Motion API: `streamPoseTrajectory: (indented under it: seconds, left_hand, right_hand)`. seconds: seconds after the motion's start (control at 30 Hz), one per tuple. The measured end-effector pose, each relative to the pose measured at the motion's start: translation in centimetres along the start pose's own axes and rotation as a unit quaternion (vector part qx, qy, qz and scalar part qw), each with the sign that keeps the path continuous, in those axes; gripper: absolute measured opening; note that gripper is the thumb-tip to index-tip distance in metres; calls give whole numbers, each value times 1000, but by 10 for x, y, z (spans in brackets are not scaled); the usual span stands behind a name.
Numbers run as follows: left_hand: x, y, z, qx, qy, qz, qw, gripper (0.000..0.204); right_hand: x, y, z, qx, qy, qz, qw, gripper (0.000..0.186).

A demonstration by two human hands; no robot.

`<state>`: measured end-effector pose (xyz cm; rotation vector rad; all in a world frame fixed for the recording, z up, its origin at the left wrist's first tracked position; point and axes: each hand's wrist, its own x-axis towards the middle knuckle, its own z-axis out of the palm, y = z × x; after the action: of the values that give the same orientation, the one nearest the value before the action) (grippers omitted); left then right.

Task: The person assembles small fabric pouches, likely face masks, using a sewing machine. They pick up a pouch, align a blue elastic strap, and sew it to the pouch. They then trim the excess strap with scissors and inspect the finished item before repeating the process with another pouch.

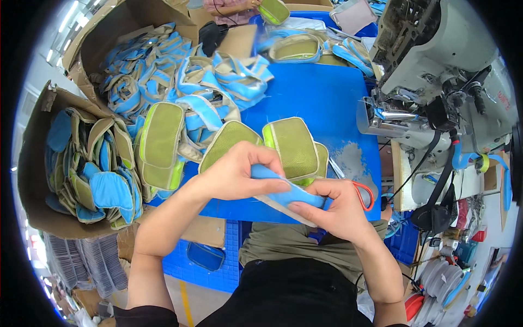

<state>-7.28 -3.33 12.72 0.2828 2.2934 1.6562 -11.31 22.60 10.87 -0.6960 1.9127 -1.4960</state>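
Observation:
A blue fabric strip with a beige border [297, 195] is stretched between my two hands, low over the near part of the blue table. My left hand [245, 173] pinches its left end between thumb and fingers. At the other end, my right hand [336, 207] grips it with the thumb on top. Just beyond lie olive-green pouch panels with pale edging: one [293, 148] behind the strip, a mesh one [229, 140] partly covered by my left hand. Scissors with orange handles [366, 197] lie beside my right hand, partly hidden by it.
A box of blue and beige strips [136, 71] stands far left, spilling onto the blue table [316, 90]. Nearer left, a carton [35, 174] holds blue and green panels. A sewing machine [430, 65] rises at right. Across the table, another person's hand [251, 4] is near a green pouch.

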Motion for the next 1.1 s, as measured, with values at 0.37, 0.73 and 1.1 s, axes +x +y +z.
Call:
streamPoseTrajectory:
  seconds: [0.37,0.73,1.1]
  left_hand:
    - [-6,7,-8,-26,3,-5,1000,13]
    - [-18,9,11,393,127,336,846,16]
    - [-23,9,16,408,169,367,819,20]
  right_hand:
    - [-1,1,0,44,9,-57,997,14]
    - [5,11,5,-233,158,-315,906,25]
    - [6,21,5,-259,174,-374,873,31]
